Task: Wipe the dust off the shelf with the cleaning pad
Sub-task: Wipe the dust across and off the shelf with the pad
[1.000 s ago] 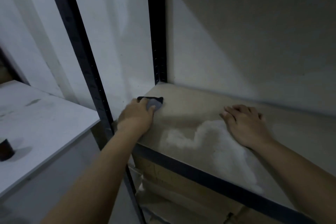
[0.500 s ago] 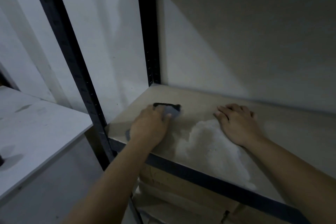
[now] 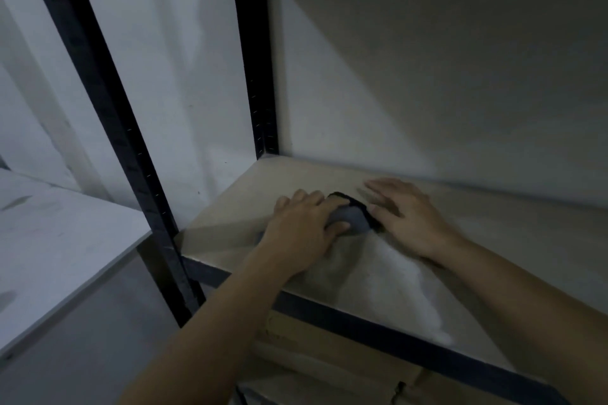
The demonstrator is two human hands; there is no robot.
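Your left hand has its fingers bent down over the cleaning pad, and your thumb lies on top of it. So that hand holds the pad and presses it flat on the shelf. The pad is grey with a dark edge. Only its right part peeks out past your fingers.

Your right hand lies flat on the shelf just beside the pad. Its fingers are straight and a little apart, and they hold nothing. The side of this hand looks like it touches the pad's dark edge, but it is too dim to be sure.

The pad sits near the middle of the board, between your two hands. A pale white patch of dust spreads from the pad toward the front edge, on the side near you.

A black post stands at the front left corner of the shelf. Another black post stands at the back corner. A grey table top is off to the left. Brown cardboard shows under the shelf.
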